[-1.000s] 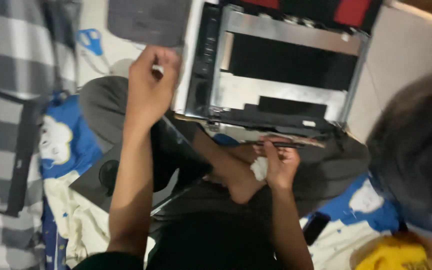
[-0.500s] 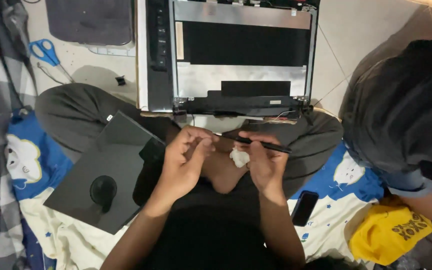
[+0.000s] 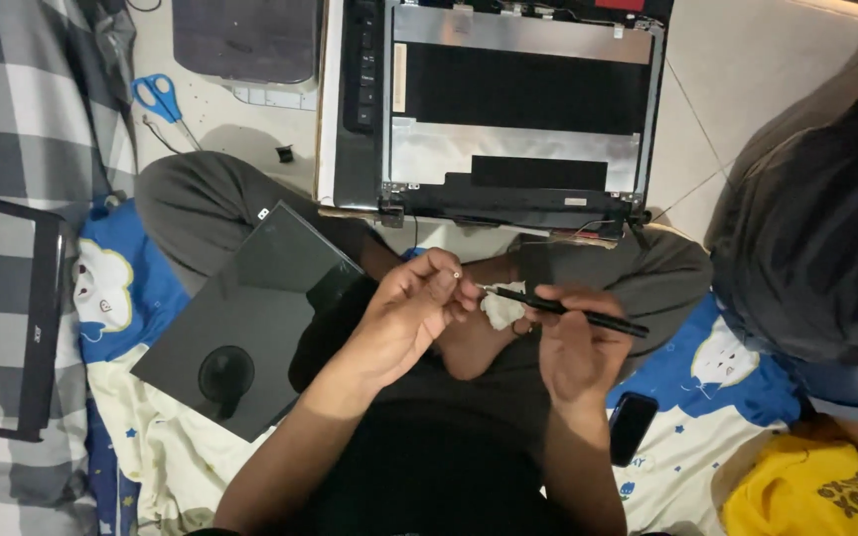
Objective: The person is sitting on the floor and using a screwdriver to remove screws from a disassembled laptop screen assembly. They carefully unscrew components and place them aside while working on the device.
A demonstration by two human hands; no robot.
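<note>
Left hand pinches a tiny screw over the lap. Right hand grips a black screwdriver (tip beside white tissue). Opened laptop lid lies ahead; dark panel rests left.

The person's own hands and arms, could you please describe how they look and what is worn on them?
Both are bare: the left hand and right hand wear no gloves, and no ring, watch or band can be made out. The forearms run uncovered to the bottom edge of the picture, with no sleeve in view. Fingernails look short and plain. No marks or tattoos show on them.
</note>
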